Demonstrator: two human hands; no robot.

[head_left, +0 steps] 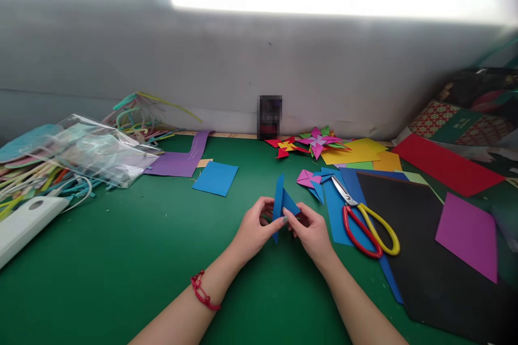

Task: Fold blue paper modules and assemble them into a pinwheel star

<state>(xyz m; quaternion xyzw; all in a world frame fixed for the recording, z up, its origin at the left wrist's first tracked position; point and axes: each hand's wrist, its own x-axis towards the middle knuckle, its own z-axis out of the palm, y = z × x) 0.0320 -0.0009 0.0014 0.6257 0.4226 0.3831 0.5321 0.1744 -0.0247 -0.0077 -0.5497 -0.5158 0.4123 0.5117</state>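
A partly folded piece of blue paper [278,200] is held up over the green table between both hands. My left hand [258,226] pinches its left side, the thumb reaching across the front. On the right side, my right hand [311,229] grips a triangular flap of the same paper. Both hands are closed and nearly touch each other; some fingertips are hidden behind the paper. Left of them lies a square of blue paper [216,178]. Just beyond my right hand rests a pink and blue folded paper piece [309,178].
Scissors [356,205] with red and yellow handles lie on blue and black sheets [416,248] at the right. Folded paper flowers [318,142] sit near the wall. A clear plastic bag [97,145], colourful strips and a white power strip [30,226] occupy the left.
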